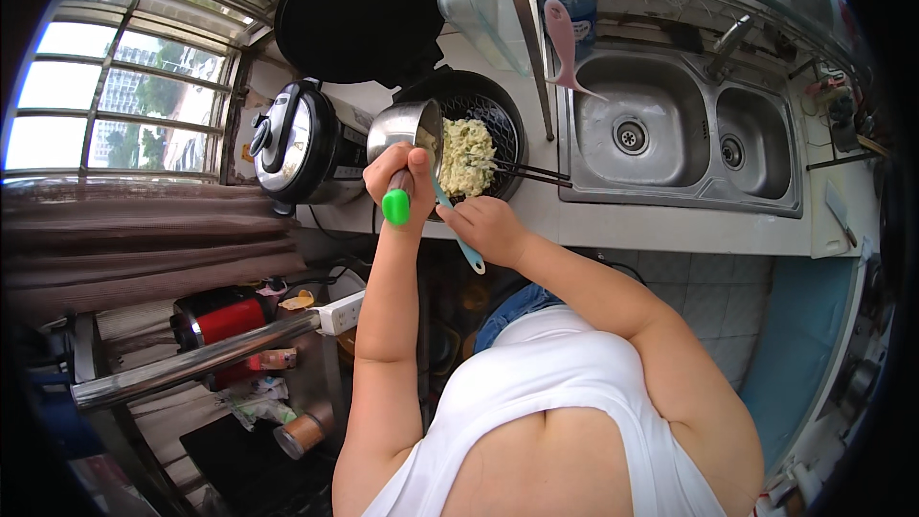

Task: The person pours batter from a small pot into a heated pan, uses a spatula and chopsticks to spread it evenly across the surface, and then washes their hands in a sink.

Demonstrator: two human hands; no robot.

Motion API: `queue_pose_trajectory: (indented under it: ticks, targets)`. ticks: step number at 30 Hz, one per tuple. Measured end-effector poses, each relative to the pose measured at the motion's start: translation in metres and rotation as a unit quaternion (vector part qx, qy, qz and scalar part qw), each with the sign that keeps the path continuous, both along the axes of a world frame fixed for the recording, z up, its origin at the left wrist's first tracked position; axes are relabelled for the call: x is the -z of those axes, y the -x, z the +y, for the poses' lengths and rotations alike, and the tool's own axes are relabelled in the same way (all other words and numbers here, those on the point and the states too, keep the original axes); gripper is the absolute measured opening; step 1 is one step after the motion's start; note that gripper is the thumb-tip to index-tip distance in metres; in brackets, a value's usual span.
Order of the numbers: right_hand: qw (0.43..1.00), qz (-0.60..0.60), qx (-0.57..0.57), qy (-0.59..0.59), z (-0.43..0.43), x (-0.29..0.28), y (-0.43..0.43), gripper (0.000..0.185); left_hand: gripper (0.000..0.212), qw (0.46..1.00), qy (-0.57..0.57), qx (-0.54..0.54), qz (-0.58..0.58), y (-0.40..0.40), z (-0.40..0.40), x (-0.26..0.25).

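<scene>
My left hand (399, 183) grips the wooden handle, tipped in green, of a metal saucepan (393, 128). The saucepan is tilted, its mouth facing right over a black electric griddle (511, 115) with a textured plate. In my right hand (490, 228) is a light-blue spatula (467, 253), its upper end running up to the saucepan's rim and partly hidden by my left hand. A pale, lumpy yellow-green mixture (465, 156) lies heaped on the griddle plate. Dark chopsticks (535, 174) rest with their tips in the heap and their other ends over the griddle's right edge.
The griddle's lid (362, 14) stands raised behind it. An electric pressure cooker (305, 143) is at left. To the right is a double steel sink (639, 108), with a pink-handled utensil (561, 39) hanging near its left edge. A knife (840, 212) lies on a white board at far right.
</scene>
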State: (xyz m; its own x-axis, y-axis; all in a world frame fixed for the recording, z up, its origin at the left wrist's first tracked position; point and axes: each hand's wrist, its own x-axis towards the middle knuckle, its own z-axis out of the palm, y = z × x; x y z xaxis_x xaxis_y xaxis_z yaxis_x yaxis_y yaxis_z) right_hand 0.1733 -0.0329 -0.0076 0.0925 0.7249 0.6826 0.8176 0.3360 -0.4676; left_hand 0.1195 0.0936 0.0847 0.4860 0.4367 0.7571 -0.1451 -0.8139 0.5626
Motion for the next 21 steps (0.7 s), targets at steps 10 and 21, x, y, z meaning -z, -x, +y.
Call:
queue_pose_trajectory:
  ticks: [10, 21]
  targets:
    - [0.966, 0.244, 0.068, -0.059, -0.019, -0.010, -0.012, 0.024, 0.045, 0.996, 0.011, -0.069, 0.062, -0.006, 0.022, 0.027]
    - [0.951, 0.303, -0.043, 0.031, -0.035, -0.024, -0.021, 0.019, 0.047, 0.998, -0.016, -0.037, 0.041, -0.004, 0.033, 0.033]
